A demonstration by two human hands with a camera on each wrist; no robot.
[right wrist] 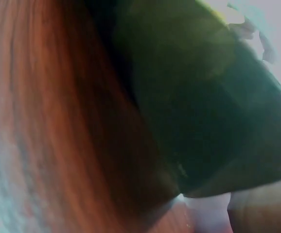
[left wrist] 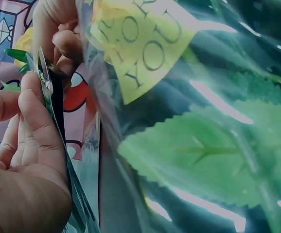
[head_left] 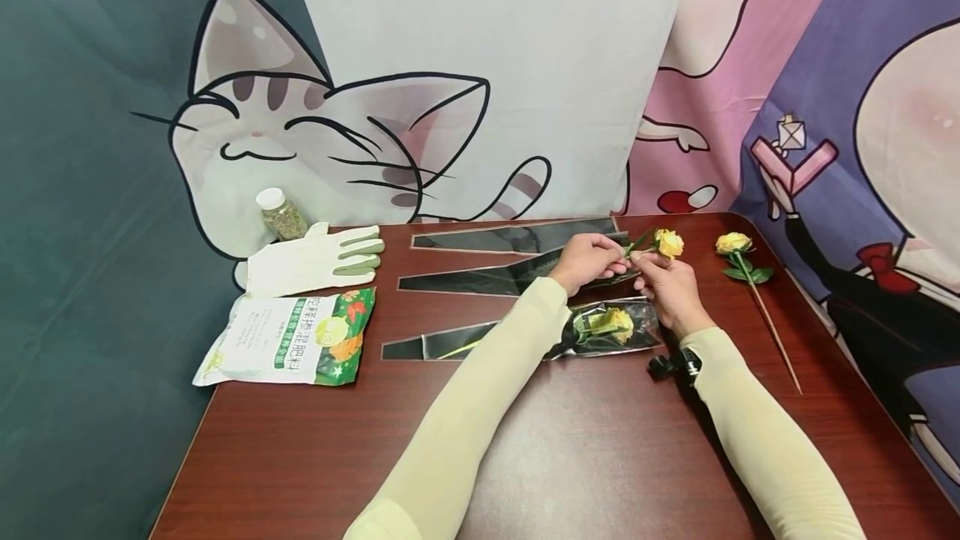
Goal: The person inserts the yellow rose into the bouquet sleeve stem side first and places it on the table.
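Observation:
My left hand (head_left: pixel 588 263) pinches the open end of a clear-and-black flower sleeve (head_left: pixel 465 282), the middle one of those on the table. Thumb and fingers (left wrist: pixel 38 107) show at the sleeve's edge in the left wrist view. My right hand (head_left: pixel 675 290) pinches a yellow rose (head_left: pixel 668 243) by its stem, close to that opening; how far the stem lies inside is hidden by the fingers. Nearer me, beneath the wrists, lies another sleeve with a yellow rose (head_left: pixel 618 325) in it. The right wrist view is dark and blurred, mostly filled by a green-black sleeve surface (right wrist: pixel 203 107).
Farther back lies a flat sleeve (head_left: pixel 517 237). A loose yellow rose (head_left: pixel 733 244) with a long brown stem rests at right. On the left are a fertilizer bag (head_left: pixel 288 340), white-green gloves (head_left: pixel 307 261) and a white-capped jar (head_left: pixel 282 215). A printed curtain (head_left: pixel 487 23) hangs behind the table.

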